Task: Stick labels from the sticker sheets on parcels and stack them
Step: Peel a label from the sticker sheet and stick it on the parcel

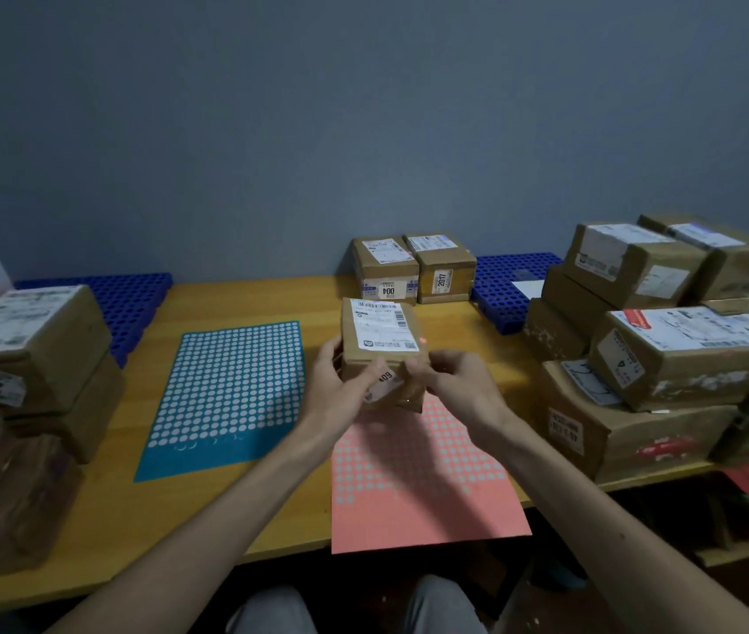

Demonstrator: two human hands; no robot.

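Observation:
A small brown parcel (379, 340) with a white shipping label on top is held above the table's middle. My left hand (338, 386) grips its left side, thumb over the near face. From the right, my right hand (450, 382) holds the parcel's near right corner, fingers curled at its front face. A tiny red dot sits at the label's right edge. A blue sticker sheet (231, 395) of white dots lies to the left. Under my hands lies a pink sticker sheet (418, 487), overhanging the table's front edge.
Two labelled parcels (414, 270) stand at the back against the wall. A pile of several parcels (656, 354) fills the right side, and another stack (29, 359) the left. Blue perforated trays (507, 286) lie at the back. The wooden table (235, 295) ends near my knees.

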